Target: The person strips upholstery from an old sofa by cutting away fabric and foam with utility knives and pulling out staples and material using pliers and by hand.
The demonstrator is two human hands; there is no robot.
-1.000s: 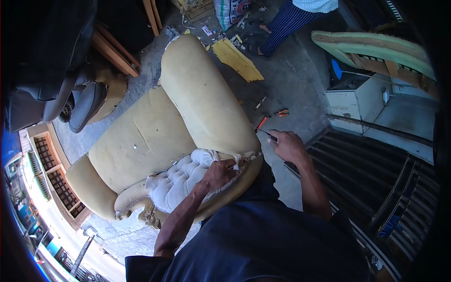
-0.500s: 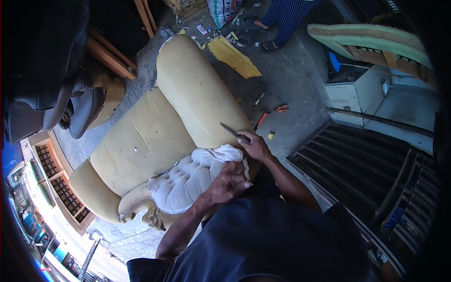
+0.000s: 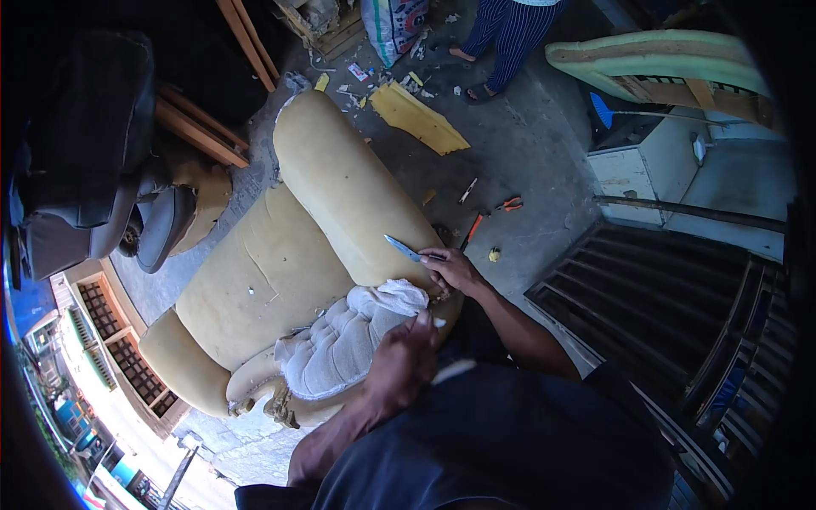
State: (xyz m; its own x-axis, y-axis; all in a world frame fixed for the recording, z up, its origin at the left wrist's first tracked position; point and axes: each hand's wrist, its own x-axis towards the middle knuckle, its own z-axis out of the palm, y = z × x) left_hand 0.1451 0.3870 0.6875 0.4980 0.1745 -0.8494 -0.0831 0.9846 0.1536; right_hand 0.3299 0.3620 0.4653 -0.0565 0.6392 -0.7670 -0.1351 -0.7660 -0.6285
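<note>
A knife (image 3: 403,248) with a pointed blade and dark handle is in my right hand (image 3: 450,270), its blade over the end of the sofa's beige padded part (image 3: 348,187). My left hand (image 3: 403,361) is closed near my body, with a small white scrap showing at its fingers; the rest of its grip is hidden. Beside it, tufted whitish fabric (image 3: 331,348) lies along the sofa's near edge, its right end bunched up.
Pliers (image 3: 511,204), a red-handled tool (image 3: 473,229) and a yellow foam piece (image 3: 418,117) lie on the floor. Another person (image 3: 506,42) stands at the top. Dark metal grating (image 3: 629,297) is at right; grey seats (image 3: 161,225) at left.
My right hand has moved left from beyond the sofa's edge, bringing the knife over the padding. My left hand has drawn back from the fabric's right end toward my body.
</note>
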